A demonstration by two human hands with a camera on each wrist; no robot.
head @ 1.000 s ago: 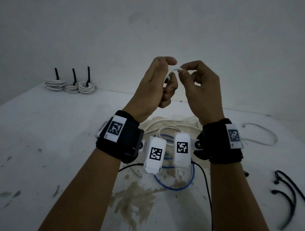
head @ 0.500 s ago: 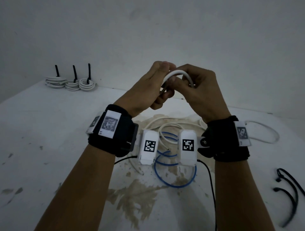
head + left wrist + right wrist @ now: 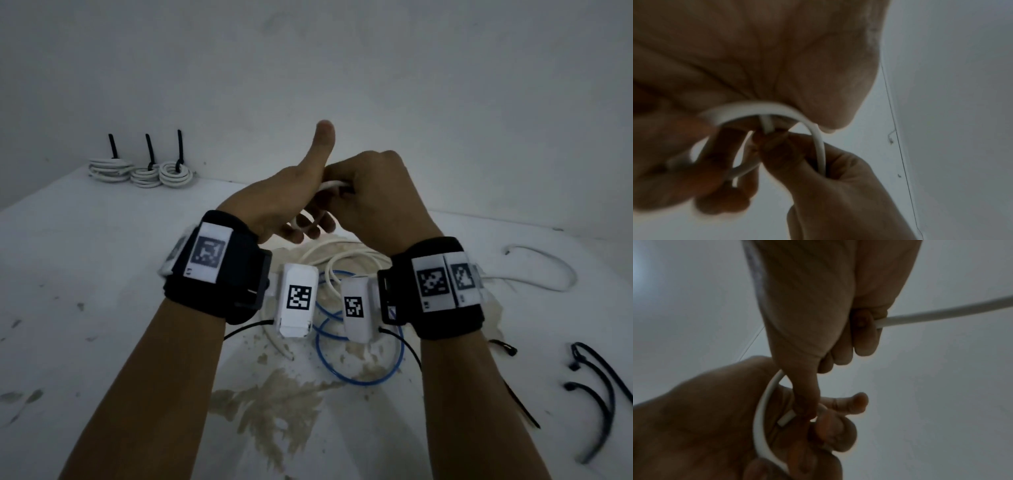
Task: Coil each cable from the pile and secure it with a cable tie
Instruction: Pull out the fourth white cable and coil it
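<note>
While both hands hover above the counter (image 3: 102, 260), they wind a white cable (image 3: 764, 108) into a small loop. The left hand (image 3: 274, 202) curls its fingers through the loop, thumb raised; the right hand (image 3: 376, 195) pinches the cable's end and closes around the trailing length. This cable looks light, smooth and springy, so it probably needs gripping where the turns cross. Black cable ties (image 3: 596, 394) lie at the right.
</note>
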